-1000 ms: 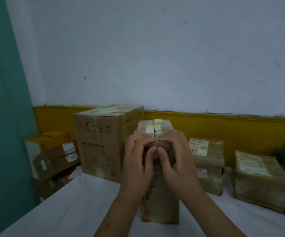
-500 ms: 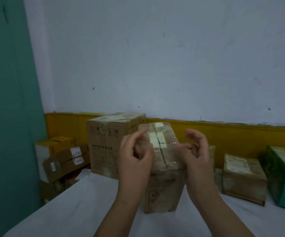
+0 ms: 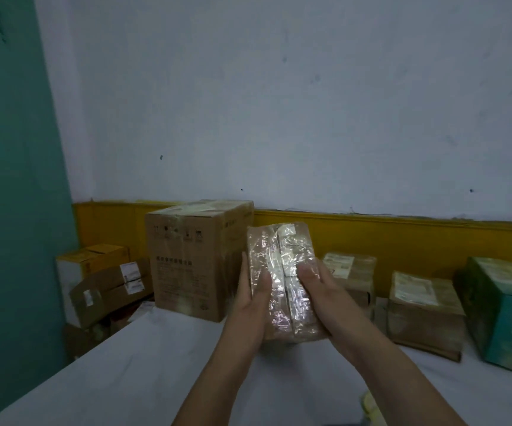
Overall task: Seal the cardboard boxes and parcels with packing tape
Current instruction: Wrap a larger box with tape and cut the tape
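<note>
Parcel [image 3: 281,259] tipped up over table [image 3: 144,367]. Left hand [image 3: 253,299] grip pinches its edge, thumb on top; right hand [image 3: 321,292] lies flat, uncurled, on tape. Tip: rub outward firmly, flatten wrinkles.
</note>
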A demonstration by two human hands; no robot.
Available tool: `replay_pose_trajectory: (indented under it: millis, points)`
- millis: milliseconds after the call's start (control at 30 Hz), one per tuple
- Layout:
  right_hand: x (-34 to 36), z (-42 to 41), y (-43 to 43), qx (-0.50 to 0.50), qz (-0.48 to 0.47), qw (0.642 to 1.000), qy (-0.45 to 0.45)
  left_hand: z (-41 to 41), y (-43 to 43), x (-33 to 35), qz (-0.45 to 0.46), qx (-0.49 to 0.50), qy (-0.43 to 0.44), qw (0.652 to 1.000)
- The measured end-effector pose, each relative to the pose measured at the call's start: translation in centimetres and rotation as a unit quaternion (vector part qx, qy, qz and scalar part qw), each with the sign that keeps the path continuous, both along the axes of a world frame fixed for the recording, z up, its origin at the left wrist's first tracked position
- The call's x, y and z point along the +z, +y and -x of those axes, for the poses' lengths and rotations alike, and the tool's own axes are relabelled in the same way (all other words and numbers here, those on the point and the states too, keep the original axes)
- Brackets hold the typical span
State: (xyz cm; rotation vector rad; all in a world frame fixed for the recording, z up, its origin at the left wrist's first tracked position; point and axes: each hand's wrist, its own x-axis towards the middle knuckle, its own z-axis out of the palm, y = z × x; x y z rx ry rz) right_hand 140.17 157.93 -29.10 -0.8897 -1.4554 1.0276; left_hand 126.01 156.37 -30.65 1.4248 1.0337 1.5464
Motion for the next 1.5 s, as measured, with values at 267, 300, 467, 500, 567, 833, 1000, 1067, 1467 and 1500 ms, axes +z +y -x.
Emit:
replay_pose_trajectory:
  millis: [267,300,467,500,567,833,1000,1067,1467,1500]
  points:
    - [-3.2,1.0,0.5,-0.034,-0.047,0.997,-0.05,0.1,0.9,-3.1,-0.032,-0.025,-0.06,0.997]
    - [-3.6,1.1,0.7,-0.04,-0.053,0.996,-0.057,0.2,0.9,-3.5,-0.035,-0.023,-0.06,0.997]
    - [-4.7,1.2,0.6,-0.036,-0.047,0.998,-0.033,0.4,1.1,-4.8,-0.032,-0.036,-0.052,0.997]
    - [-4.8,1.2,0.5,-0.029,-0.037,0.998,-0.028,0.4,1.1,-5.1,-0.03,-0.037,-0.05,0.998]
    - [-5.1,1.4,0.5,-0.019,-0.024,0.999,-0.032,0.6,1.2,-5.7,-0.029,-0.022,-0.037,0.999]
    - [-5.5,1.6,1.1,-0.045,0.007,0.998,-0.046,1.3,1.4,-6.7,-0.043,0.07,-0.011,0.997]
    - [-4.0,1.5,1.1,-0.062,0.109,0.992,-0.012,0.7,0.9,-6.5,-0.077,0.087,-0.025,0.993]
    - [-3.6,1.8,1.2,-0.061,0.146,0.987,0.006,0.3,0.8,-6.5,-0.099,0.082,-0.013,0.992]
    - [-2.5,2.7,1.1,-0.111,0.164,0.98,-0.012,0.6,0.8,-6.4,-0.136,0.118,0.074,0.981]
    - [-2.4,2.7,1.2,-0.106,0.162,0.981,-0.009,0.6,0.8,-6.2,-0.14,0.121,0.08,0.98]
